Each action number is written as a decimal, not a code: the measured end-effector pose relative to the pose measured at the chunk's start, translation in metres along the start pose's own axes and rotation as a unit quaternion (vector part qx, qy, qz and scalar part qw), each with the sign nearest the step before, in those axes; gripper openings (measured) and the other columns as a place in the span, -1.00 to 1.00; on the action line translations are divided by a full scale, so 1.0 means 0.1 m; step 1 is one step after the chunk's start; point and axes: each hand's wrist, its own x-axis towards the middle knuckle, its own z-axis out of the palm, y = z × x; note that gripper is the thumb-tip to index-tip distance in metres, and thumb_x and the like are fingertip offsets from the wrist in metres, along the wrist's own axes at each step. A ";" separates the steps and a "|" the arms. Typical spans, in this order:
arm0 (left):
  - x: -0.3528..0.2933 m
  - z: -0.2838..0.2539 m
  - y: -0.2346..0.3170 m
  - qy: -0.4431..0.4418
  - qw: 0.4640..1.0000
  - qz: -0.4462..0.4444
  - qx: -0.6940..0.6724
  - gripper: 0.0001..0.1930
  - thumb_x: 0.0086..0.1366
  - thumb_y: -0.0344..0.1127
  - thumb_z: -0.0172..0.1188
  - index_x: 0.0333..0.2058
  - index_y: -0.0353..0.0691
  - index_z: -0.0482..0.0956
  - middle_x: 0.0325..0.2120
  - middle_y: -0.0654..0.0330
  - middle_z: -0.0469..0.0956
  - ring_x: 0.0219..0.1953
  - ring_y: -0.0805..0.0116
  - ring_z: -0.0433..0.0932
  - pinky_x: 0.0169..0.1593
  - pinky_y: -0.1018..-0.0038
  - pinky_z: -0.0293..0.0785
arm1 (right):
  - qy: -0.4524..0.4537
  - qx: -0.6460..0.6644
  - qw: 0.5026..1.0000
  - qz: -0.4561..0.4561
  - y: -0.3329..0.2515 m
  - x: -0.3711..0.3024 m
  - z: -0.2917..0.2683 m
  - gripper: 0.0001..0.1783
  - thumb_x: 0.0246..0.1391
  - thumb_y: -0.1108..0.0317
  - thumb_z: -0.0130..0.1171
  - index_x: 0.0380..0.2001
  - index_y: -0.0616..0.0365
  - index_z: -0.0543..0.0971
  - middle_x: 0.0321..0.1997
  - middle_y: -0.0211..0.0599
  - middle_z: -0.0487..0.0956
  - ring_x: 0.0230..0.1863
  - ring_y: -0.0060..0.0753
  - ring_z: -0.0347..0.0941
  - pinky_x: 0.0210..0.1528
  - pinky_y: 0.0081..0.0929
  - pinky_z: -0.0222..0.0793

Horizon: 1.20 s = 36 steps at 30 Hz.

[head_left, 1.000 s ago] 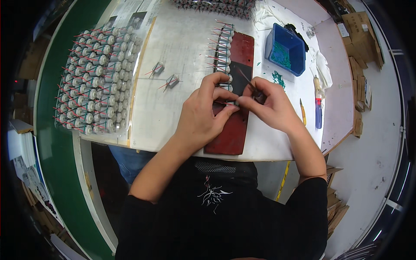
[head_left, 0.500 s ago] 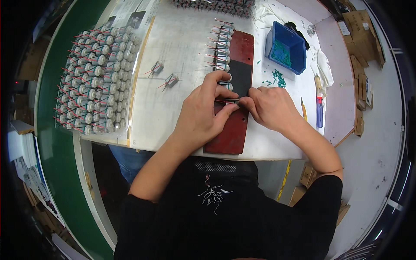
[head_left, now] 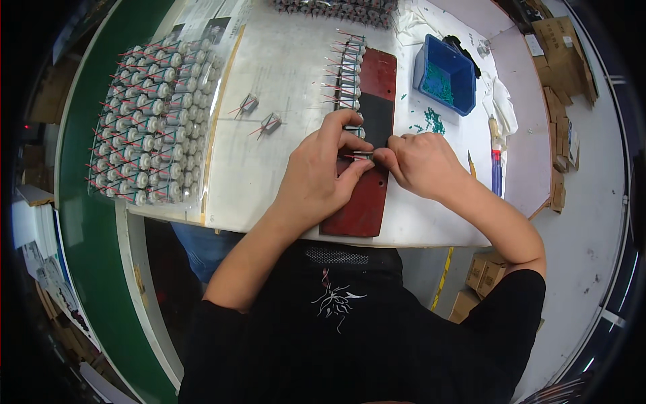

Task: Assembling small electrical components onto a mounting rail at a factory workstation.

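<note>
My left hand (head_left: 315, 172) pinches a small motor (head_left: 363, 156) between thumb and fingers, above a red board with a black middle band (head_left: 355, 214). My right hand (head_left: 425, 165) is closed at the motor's right end, its thumb and forefinger pressed together; whatever they pinch is hidden. Along the board's left edge runs a row of similar small motors (head_left: 350, 74), their red and teal wires pointing left. Left of the hands, two loose motors (head_left: 249, 104) with wires lie on the white table.
A large block of wired motors (head_left: 145, 124) in clear plastic stands at the left. Tiny green pieces (head_left: 433, 121) lie beside a blue bin (head_left: 420, 67) holding more. Farther right are a screwdriver (head_left: 496, 172) and a thin yellow tool (head_left: 471, 165). Dark parts (head_left: 336, 9) fill the far edge.
The whole view has shifted slightly. Both hands stay together at the same spot over the board, with the motor still in the left and only tiny finger movement.
</note>
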 end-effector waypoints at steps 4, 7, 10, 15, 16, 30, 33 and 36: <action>-0.01 0.00 0.00 0.005 1.000 0.007 0.014 -0.44 0.17 -0.49 0.39 0.11 -0.23 0.35 -0.26 0.12 0.72 -0.15 -0.02 0.67 -0.06 0.22 0.54 | -0.019 0.025 1.000 -0.005 -0.01 -0.07 0.02 -0.45 0.34 -0.07 0.14 -0.58 0.14 0.57 -0.67 -0.08 0.57 -0.58 0.07 0.59 -0.54 -0.10 0.49; -0.01 0.01 0.00 0.006 0.999 0.017 0.026 -0.45 0.17 -0.49 0.39 0.11 -0.22 0.36 -0.26 0.12 0.72 -0.14 -0.02 0.66 -0.06 0.22 0.53 | -0.020 0.000 1.000 0.011 -0.07 -0.06 0.00 -0.46 0.35 -0.05 0.12 -0.58 0.14 0.57 -0.68 -0.09 0.57 -0.59 0.06 0.59 -0.53 -0.09 0.49; -0.01 0.01 0.00 0.008 0.999 0.027 0.035 -0.46 0.17 -0.50 0.38 0.11 -0.22 0.36 -0.26 0.12 0.72 -0.14 -0.02 0.66 -0.06 0.21 0.53 | -0.029 -0.005 0.999 0.022 -0.08 -0.06 -0.02 -0.46 0.36 -0.04 0.11 -0.58 0.14 0.58 -0.67 -0.09 0.57 -0.57 0.08 0.59 -0.49 -0.08 0.50; -0.09 0.00 -0.03 0.037 0.996 0.055 0.057 -0.47 0.19 -0.49 0.39 0.12 -0.22 0.42 -0.26 0.14 0.71 -0.17 0.01 0.65 -0.06 0.22 0.52 | -0.003 0.066 0.998 -0.006 0.05 -0.09 0.05 -0.48 0.38 -0.01 0.09 -0.56 0.15 0.55 -0.62 -0.09 0.59 -0.54 0.10 0.56 -0.44 -0.11 0.46; -0.15 -0.01 -0.02 0.047 0.995 0.055 0.069 -0.48 0.19 -0.49 0.39 0.12 -0.21 0.44 -0.26 0.15 0.71 -0.17 0.03 0.65 -0.06 0.23 0.52 | 0.002 0.065 0.998 -0.005 0.08 -0.12 0.07 -0.48 0.38 -0.01 0.09 -0.56 0.15 0.55 -0.62 -0.09 0.59 -0.54 0.10 0.56 -0.44 -0.11 0.46; -0.08 -0.40 -0.03 0.117 0.945 0.176 0.250 -0.50 0.18 -0.41 0.42 0.10 -0.20 0.51 -0.14 0.08 0.65 -0.11 0.06 0.57 0.05 0.20 0.44 | 0.215 0.261 0.913 0.230 0.41 -0.40 0.00 -0.81 0.14 0.38 0.37 -0.28 0.29 0.62 -0.37 -0.23 0.54 -0.39 -0.38 0.47 -0.33 -0.41 0.39; -0.11 -0.59 -0.09 0.158 0.896 0.111 0.400 -0.51 0.19 -0.38 0.41 0.10 -0.22 0.50 -0.08 0.01 0.61 -0.07 0.02 0.56 0.06 0.18 0.45 | 0.209 0.258 0.913 0.238 0.42 -0.39 0.07 -0.82 0.13 0.41 0.38 -0.27 0.28 0.63 -0.30 -0.27 0.53 -0.33 -0.38 0.49 -0.29 -0.43 0.39; -0.16 -0.63 -0.20 0.131 0.923 -0.010 0.362 -0.53 0.22 -0.42 0.37 0.10 -0.25 0.49 -0.15 0.02 0.63 -0.09 0.01 0.58 0.02 0.19 0.48 | 0.201 0.249 0.921 0.222 0.42 -0.35 0.13 -0.84 0.15 0.41 0.36 -0.25 0.25 0.64 -0.23 -0.26 0.55 -0.28 -0.29 0.54 -0.26 -0.38 0.43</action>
